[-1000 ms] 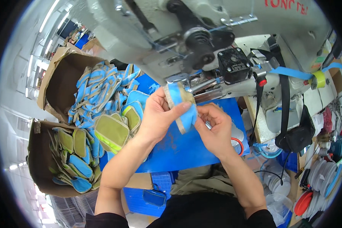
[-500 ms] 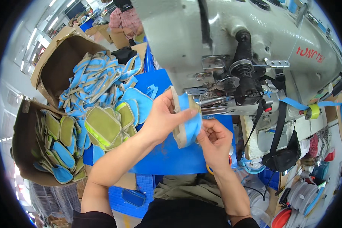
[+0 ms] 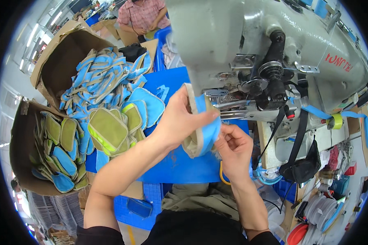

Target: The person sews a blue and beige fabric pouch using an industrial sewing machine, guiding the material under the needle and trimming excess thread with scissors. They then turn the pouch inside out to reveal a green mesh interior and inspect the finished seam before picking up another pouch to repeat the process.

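Observation:
Beside the needle end of a sewing machine [image 3: 270, 81], I hold a blue and beige fabric piece [image 3: 207, 138] with a thick beige rim. My left hand [image 3: 181, 118] grips its upper left part, with the thumb across the blue face. On the other side, my right hand [image 3: 235, 149] pinches the lower right edge between thumb and fingertips. The fabric's top right edge lies close to the machine's metal parts; I cannot tell whether they touch.
Green and blue pads [image 3: 108, 130] lie left on the blue table [image 3: 171, 167]. One cardboard box [image 3: 22, 141] holds more pads; another [image 3: 53, 61] stands behind blue-beige strips [image 3: 100, 83]. Blue tape [image 3: 315, 112] runs through a yellow roll [image 3: 335, 121]. A person [image 3: 141, 18] sits beyond.
The view has shifted slightly, bringing more of the seated person into sight. Both hands keep their grip, and the fabric piece has turned a little, showing more of its beige inner side.

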`<state>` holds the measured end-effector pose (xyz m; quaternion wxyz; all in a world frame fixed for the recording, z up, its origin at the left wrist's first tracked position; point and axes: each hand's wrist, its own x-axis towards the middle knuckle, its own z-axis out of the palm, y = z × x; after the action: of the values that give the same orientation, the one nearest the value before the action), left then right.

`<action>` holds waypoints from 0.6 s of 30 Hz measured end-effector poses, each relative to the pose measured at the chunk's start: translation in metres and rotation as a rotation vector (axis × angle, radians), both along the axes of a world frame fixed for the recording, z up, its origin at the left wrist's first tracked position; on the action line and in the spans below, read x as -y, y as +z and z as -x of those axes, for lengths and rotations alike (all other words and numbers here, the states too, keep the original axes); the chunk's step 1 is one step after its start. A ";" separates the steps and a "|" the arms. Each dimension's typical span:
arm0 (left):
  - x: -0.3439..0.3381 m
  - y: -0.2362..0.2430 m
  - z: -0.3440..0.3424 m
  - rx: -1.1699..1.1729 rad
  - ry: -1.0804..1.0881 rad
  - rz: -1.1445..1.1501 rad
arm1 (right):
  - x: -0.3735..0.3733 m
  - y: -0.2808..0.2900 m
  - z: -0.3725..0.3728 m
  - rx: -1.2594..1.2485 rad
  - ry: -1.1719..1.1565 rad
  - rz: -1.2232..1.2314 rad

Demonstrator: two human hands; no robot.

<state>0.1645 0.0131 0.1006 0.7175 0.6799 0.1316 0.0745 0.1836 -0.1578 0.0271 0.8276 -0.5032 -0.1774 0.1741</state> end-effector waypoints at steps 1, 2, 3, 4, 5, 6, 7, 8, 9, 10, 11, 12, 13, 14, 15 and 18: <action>-0.001 0.000 -0.002 0.003 -0.001 0.015 | 0.000 0.002 0.000 -0.002 -0.002 0.005; -0.001 -0.002 -0.004 0.006 -0.003 0.031 | 0.001 0.004 0.001 -0.016 0.000 0.009; -0.001 -0.002 -0.005 0.010 -0.006 0.040 | 0.001 0.005 0.001 -0.028 0.001 0.008; 0.001 0.000 -0.003 0.018 0.014 0.053 | 0.002 0.007 0.001 -0.041 0.001 0.007; 0.004 0.002 0.000 0.026 0.033 0.065 | 0.002 0.011 -0.001 -0.047 0.010 0.009; 0.008 0.004 0.004 0.025 0.051 0.071 | 0.003 0.015 -0.001 -0.061 0.018 0.004; 0.011 0.003 0.012 0.039 0.051 0.028 | 0.004 0.018 -0.002 -0.075 0.024 -0.002; 0.013 0.001 0.023 0.053 0.050 -0.015 | 0.005 0.019 -0.002 -0.068 0.025 0.014; 0.013 0.000 0.030 0.067 0.044 -0.063 | 0.005 0.018 -0.002 -0.061 0.023 0.023; 0.010 -0.007 0.034 0.116 0.053 -0.192 | 0.005 0.016 0.000 -0.066 0.018 0.027; 0.006 -0.018 0.037 0.168 0.058 -0.321 | 0.007 0.011 -0.001 -0.020 0.016 0.105; 0.004 -0.026 0.040 0.216 0.055 -0.446 | 0.006 0.008 0.001 0.024 0.000 0.130; 0.007 -0.016 0.039 0.148 0.067 -0.367 | 0.007 0.007 -0.001 0.074 -0.021 0.156; 0.006 -0.011 0.037 0.133 0.045 -0.249 | 0.009 0.008 -0.002 0.124 -0.041 0.183; 0.003 -0.005 0.037 0.112 0.029 -0.133 | 0.010 0.011 -0.001 0.176 -0.081 0.184; 0.017 0.008 0.031 0.009 0.034 0.259 | 0.010 0.007 -0.001 0.209 -0.104 0.154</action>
<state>0.1337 -0.0036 0.1083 0.7984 0.5791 0.1486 0.0720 0.1842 -0.1678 0.0339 0.7714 -0.5894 -0.2222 0.0908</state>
